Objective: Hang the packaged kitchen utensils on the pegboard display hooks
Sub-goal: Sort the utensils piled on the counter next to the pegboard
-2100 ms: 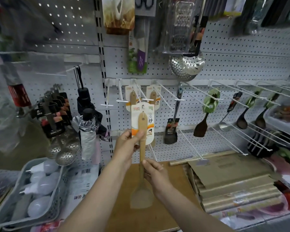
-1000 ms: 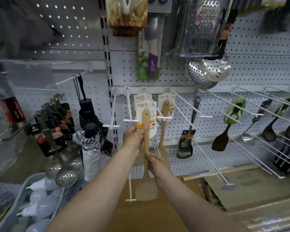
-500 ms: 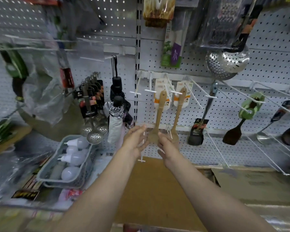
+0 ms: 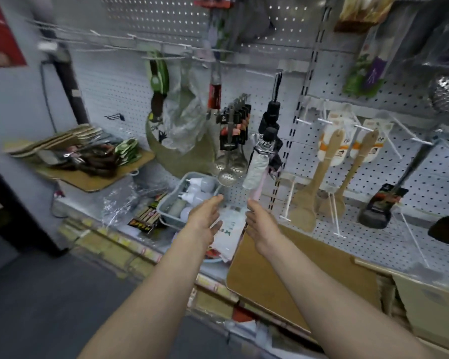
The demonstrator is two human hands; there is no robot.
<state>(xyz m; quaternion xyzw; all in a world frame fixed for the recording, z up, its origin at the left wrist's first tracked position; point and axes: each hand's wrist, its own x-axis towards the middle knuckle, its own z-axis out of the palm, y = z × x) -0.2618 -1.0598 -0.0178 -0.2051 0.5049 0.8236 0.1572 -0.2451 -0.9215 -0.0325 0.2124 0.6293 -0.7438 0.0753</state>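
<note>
Both forearms are stretched forward over the shelf edge. The left hand point(image 4: 204, 214) is held with fingers straight and released, nothing grasped; the right hand point(image 4: 260, 219) is likewise relaxed and empty. Just beyond the left hand a grey basket point(image 4: 169, 215) of light bulbs is seen. Right of the basket, two packaged wooden spatulas point(image 4: 319, 174) are hung side by side on pegboard hooks point(image 4: 364, 128), apart from both hands. A folded umbrella point(image 4: 260, 161) is hung between basket and spatulas
</note>
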